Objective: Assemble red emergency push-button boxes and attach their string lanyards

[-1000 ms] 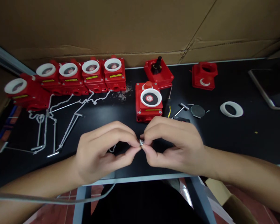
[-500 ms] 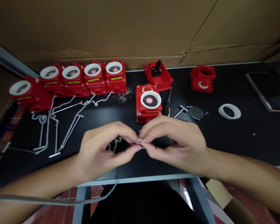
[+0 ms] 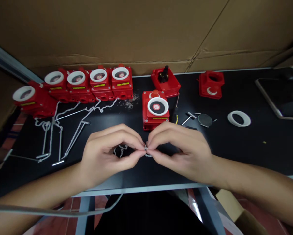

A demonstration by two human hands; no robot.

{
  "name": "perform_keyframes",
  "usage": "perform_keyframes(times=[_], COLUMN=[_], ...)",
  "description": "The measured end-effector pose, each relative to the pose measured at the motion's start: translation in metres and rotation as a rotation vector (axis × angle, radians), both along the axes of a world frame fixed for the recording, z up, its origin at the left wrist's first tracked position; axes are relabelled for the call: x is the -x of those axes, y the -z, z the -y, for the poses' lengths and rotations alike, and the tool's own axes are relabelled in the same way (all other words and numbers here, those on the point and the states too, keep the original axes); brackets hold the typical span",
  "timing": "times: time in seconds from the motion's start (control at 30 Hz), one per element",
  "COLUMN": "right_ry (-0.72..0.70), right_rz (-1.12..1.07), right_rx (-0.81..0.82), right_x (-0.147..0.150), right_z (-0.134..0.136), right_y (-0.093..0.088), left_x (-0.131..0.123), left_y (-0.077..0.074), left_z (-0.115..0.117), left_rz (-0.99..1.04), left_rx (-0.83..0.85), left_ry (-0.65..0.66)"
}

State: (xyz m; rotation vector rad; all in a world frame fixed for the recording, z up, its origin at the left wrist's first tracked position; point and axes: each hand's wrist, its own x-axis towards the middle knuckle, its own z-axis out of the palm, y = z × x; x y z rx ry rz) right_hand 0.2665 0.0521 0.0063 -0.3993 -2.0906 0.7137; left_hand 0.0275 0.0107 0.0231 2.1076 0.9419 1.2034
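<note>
My left hand [image 3: 107, 155] and my right hand [image 3: 179, 150] meet fingertip to fingertip over the front of the black table [image 3: 234, 150]. Together they pinch a small shiny metal piece [image 3: 146, 149], with a thin silvery chain [image 3: 119, 150] hanging from it under my left palm. Both hands are closed in a pinch. Just behind them stands a red call-point box [image 3: 156, 111] with a white ring and a black disc in its face.
A row of several red boxes [image 3: 87, 85] lines the back left, with white chains and metal pins [image 3: 63, 130] lying in front. An open red base [image 3: 166, 80], a red cover [image 3: 211, 85], a loose white ring [image 3: 239, 118], a dark disc [image 3: 205, 119] and a tablet [image 3: 280, 98] lie right.
Both hands stayed together at the table's front, turning the small metal piece slightly. The chain now shows more under my left palm. The view has tilted a little.
</note>
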Motion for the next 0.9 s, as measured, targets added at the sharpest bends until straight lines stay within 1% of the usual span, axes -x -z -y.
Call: perform_keyframes(times=[0.13,0.2,0.3,0.47,0.57,0.6,0.67,0.73,0.77,0.83,0.9], right_ry=[-0.008,-0.023,-0.046,-0.061,-0.035,-0.018,0.026,0.086,0.119,0.155,0.167], right_rz=[-0.038,-0.057,-0.051,-0.051,-0.007,0.021,0.091,0.175,0.222,0.325,0.451], right_rx=[0.131,0.178,0.170,0.160,0.130,0.116,0.101,0.143,0.178,0.270,0.302], right_x=[0.001,0.001,0.000,0.001,-0.002,-0.005,-0.015,-0.028,-0.034,-0.045,-0.050], right_z=[0.001,0.000,-0.002,-0.002,-0.003,-0.006,-0.015,-0.029,-0.037,-0.052,-0.063], right_y=[0.002,0.002,0.002,0.000,-0.009,-0.014,-0.027,-0.038,-0.042,-0.044,-0.040], left_x=[0.000,0.000,0.001,0.002,0.004,0.006,0.011,0.018,0.021,0.026,0.028], left_y=[-0.001,0.000,0.002,0.004,0.006,0.008,0.011,0.015,0.017,0.021,0.025], left_z=[0.003,0.004,0.005,0.006,0.002,-0.001,-0.010,-0.021,-0.026,-0.034,-0.039], left_rz=[0.010,0.045,0.105,0.132,0.104,0.074,-0.029,-0.210,-0.321,-0.483,-0.571], left_rx=[-0.009,0.013,0.049,0.047,0.044,0.030,-0.059,-0.222,-0.277,-0.311,-0.288], left_ry=[-0.005,-0.011,-0.008,0.024,0.030,0.020,-0.033,-0.119,-0.156,-0.178,-0.157])
